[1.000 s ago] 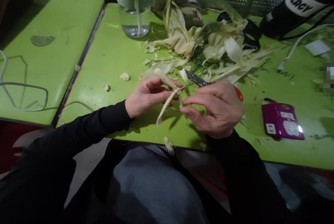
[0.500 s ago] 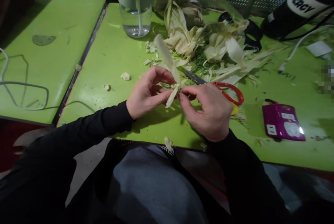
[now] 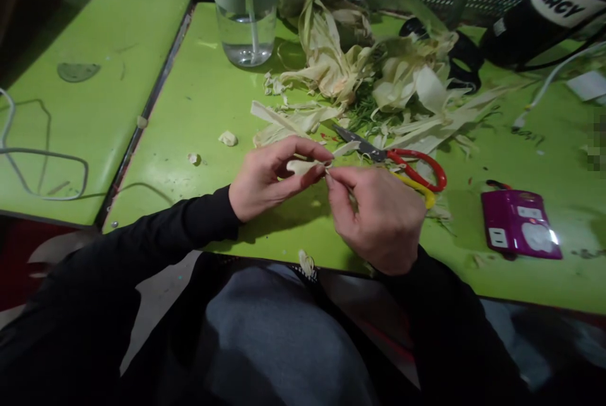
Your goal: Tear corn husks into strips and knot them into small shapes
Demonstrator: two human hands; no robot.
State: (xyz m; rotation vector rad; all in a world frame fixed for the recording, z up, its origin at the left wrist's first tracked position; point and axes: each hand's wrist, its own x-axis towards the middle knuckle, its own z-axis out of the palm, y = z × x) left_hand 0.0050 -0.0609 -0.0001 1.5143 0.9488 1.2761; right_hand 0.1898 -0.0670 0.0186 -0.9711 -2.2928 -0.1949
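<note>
A small pale piece of corn husk [image 3: 303, 168] is pinched between the thumb and fingers of my left hand [image 3: 267, 182]. From the right, my right hand [image 3: 379, 213] presses thumb and forefinger together on the husk's end, the fingertips of both hands almost meeting. A short strip sticks up past the fingers; its join to the held piece is hidden. Just behind my right hand lie scissors [image 3: 362, 144] with red and yellow handles, blades pointing left and away. Loose husk strips [image 3: 284, 122] rest on the table behind my left hand.
A heap of dry husks [image 3: 336, 71] spreads across the back of the green table [image 3: 156, 166]. Beside it stands a water bottle [image 3: 246, 33]. A purple socket box [image 3: 521, 223] is at the right, a black bottle [image 3: 549, 14] lies far right, and a cable [image 3: 85, 172] loops at the left.
The long husk strip that stood up above my hands no longer does; flat strips now show behind my left hand. My right hand has moved slightly down, and the view has shifted a little.
</note>
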